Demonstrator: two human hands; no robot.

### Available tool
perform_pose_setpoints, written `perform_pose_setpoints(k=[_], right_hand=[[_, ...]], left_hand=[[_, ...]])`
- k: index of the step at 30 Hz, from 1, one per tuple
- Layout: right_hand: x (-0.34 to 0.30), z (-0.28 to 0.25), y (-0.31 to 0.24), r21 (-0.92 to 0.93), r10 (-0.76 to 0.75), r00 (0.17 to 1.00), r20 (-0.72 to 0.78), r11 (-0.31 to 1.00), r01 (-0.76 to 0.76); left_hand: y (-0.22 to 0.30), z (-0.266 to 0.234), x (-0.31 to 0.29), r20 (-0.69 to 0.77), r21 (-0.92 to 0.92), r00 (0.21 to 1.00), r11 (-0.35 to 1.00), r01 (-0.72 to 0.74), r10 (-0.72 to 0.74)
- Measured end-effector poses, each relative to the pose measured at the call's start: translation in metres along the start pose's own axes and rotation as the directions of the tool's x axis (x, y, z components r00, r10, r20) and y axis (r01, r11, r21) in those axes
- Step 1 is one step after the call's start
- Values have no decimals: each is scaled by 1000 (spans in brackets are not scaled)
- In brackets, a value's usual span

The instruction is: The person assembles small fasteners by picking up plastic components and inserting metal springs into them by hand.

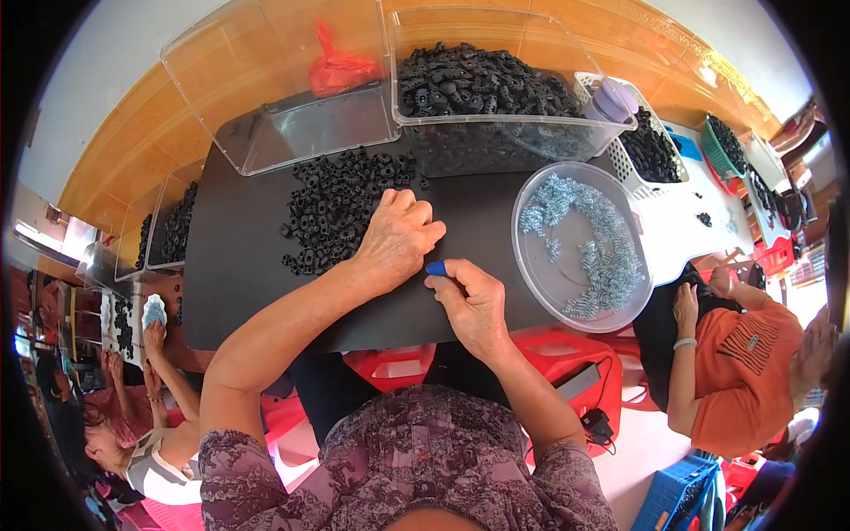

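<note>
My left hand [400, 237] is closed, its fingers curled in over the dark table beside a loose pile of small black plastic parts [329, 208]. What those fingers hold, if anything, is hidden. Just right of it and nearer to me, my right hand [474, 305] is closed in a pinch, thumb against a forefinger with a blue cover [436, 268] on its tip. Anything in that pinch is too small to make out. To the right, a shallow round clear plastic tray [549, 288] holds many small pale-blue metallic coils that look like springs [611, 265].
Along the back stand a clear bin [416, 117] heaped with black parts and another clear bin [266, 159] on its side, a red bag [341, 71] showing through. A white basket [624, 164] is at back right. Other people sit left and right, one in an orange shirt [744, 372].
</note>
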State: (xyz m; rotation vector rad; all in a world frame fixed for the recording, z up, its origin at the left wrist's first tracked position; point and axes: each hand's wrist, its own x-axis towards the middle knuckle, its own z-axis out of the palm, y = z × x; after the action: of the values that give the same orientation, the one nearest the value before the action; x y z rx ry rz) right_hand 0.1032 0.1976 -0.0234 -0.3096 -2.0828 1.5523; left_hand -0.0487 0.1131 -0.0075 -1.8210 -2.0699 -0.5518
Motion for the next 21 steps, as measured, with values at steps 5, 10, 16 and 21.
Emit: perform_pose_setpoints(k=[5, 10, 16, 21], right_hand=[[-5, 0, 3, 35, -22, 999, -35, 999, 24], [-31, -24, -17, -162, -197, 980, -23, 968, 191], [-25, -107, -43, -555, -319, 941, -110, 805, 208], [12, -149, -14, -732, -208, 978, 27, 662, 161]], left_hand=[[3, 3, -2, -23, -96, 999, 994, 43, -45], [30, -36, -18, -11, -398, 965, 886, 236, -263], [66, -56, -55, 88, -573, 887, 705, 418, -454], [86, -38, -61, 76, -661, 864, 623, 417, -498]])
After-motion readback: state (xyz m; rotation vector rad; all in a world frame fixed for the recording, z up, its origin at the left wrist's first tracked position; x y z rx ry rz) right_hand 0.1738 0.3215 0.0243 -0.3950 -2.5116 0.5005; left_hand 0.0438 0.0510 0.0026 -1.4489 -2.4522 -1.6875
